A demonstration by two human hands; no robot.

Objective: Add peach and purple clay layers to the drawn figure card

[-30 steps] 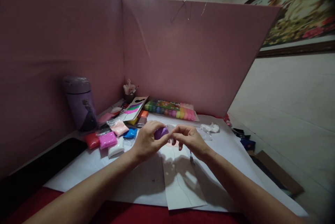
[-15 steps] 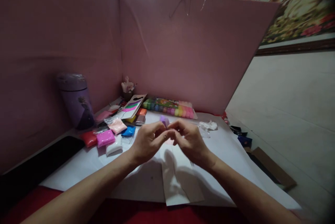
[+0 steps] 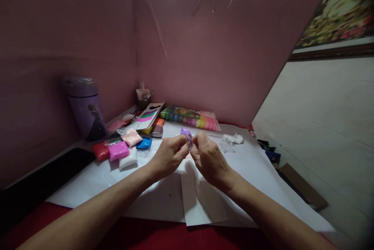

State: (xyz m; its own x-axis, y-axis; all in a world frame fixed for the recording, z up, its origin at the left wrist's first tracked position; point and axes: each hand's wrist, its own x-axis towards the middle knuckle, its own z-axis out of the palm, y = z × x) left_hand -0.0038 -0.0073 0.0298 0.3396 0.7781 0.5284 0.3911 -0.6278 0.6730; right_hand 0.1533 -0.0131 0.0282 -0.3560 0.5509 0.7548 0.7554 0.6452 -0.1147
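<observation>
Clay lump (image 3: 186, 133) between left hand (image 3: 169, 156) and right hand (image 3: 208, 159) (over the paper sheet (image 3: 157, 201)), packets (image 3: 126, 149) apparently piled leftward.

I'm seeing the small purple clay lump (image 3: 186, 133) being pinched between the left hand (image 3: 169, 156) and the right hand (image 3: 209, 158). Its creased top is poking up, lifted off the surface.

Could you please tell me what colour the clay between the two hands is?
Purple; the clay shows best in the head view.
</observation>
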